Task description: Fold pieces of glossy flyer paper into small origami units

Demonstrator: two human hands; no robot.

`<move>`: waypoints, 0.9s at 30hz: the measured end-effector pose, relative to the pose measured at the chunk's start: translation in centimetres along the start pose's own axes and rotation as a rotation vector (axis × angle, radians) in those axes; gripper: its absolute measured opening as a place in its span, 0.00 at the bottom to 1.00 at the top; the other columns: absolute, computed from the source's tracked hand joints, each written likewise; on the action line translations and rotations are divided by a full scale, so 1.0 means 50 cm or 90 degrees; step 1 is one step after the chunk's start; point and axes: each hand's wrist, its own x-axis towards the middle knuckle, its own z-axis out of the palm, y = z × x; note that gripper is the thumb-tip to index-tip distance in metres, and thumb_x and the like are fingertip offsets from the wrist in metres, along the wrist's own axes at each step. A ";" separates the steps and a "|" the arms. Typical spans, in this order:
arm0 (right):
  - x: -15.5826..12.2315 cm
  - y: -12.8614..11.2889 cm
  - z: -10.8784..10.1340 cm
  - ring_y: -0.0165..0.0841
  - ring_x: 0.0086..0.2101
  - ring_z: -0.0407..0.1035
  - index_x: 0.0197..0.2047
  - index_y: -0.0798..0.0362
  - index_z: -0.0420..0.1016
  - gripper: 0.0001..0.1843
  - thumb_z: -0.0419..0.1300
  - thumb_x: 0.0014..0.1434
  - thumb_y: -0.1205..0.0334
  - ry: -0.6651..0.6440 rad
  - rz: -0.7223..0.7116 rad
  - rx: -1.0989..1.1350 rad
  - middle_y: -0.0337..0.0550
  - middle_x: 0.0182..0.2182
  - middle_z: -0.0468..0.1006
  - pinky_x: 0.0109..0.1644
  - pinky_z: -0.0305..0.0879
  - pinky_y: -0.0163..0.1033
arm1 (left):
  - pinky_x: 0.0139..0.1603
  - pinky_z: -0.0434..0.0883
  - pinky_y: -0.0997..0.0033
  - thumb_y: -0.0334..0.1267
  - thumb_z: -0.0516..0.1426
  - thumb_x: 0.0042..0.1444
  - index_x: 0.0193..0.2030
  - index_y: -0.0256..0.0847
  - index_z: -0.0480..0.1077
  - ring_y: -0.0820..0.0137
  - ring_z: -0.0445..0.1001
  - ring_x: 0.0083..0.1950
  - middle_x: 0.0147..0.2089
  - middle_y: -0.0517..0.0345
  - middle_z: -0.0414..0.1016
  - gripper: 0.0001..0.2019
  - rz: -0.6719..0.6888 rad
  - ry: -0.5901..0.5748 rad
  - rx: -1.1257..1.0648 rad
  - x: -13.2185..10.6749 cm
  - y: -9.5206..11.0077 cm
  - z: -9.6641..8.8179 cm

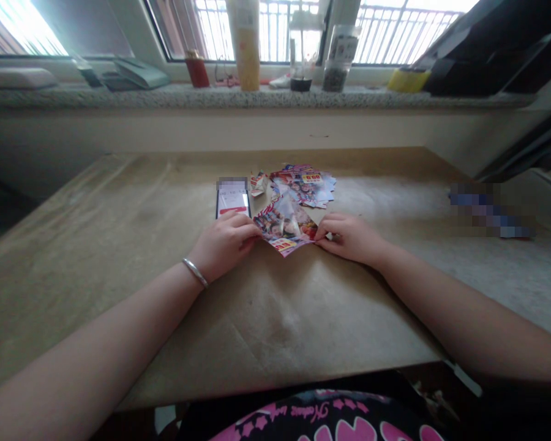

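A colourful printed paper piece lies on the brown paper-covered table. My left hand pinches its left edge with curled fingers; a silver bangle sits on that wrist. My right hand pinches the paper's right edge, fingers pressed together. Just behind lies a pile of similar printed papers, with a small scrap to its left. A phone with a lit screen lies flat beside my left hand's knuckles.
A stone windowsill runs along the back with a red cup, a tall yellow bottle, jars and a yellow object. A blurred blue item lies on the table at right.
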 end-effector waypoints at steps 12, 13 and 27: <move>-0.004 0.012 -0.003 0.33 0.37 0.70 0.34 0.52 0.77 0.07 0.61 0.58 0.59 -0.076 -0.046 0.002 0.45 0.34 0.77 0.41 0.67 0.38 | 0.47 0.72 0.66 0.36 0.49 0.64 0.48 0.43 0.74 0.67 0.73 0.47 0.48 0.53 0.76 0.14 0.190 -0.079 -0.013 0.003 0.017 -0.004; -0.004 0.011 -0.004 0.33 0.37 0.70 0.34 0.52 0.78 0.07 0.60 0.58 0.58 -0.078 -0.049 -0.001 0.45 0.34 0.77 0.42 0.67 0.38 | 0.48 0.72 0.66 0.36 0.49 0.65 0.48 0.42 0.74 0.67 0.73 0.47 0.48 0.53 0.76 0.14 0.199 -0.080 -0.020 0.004 0.019 -0.005; 0.003 -0.023 0.009 0.36 0.38 0.70 0.45 0.53 0.76 0.13 0.53 0.61 0.63 -0.079 -0.122 -0.136 0.48 0.38 0.77 0.44 0.66 0.41 | 0.53 0.73 0.65 0.40 0.49 0.64 0.50 0.45 0.74 0.66 0.74 0.52 0.51 0.57 0.77 0.14 0.151 -0.114 -0.028 -0.002 0.029 -0.011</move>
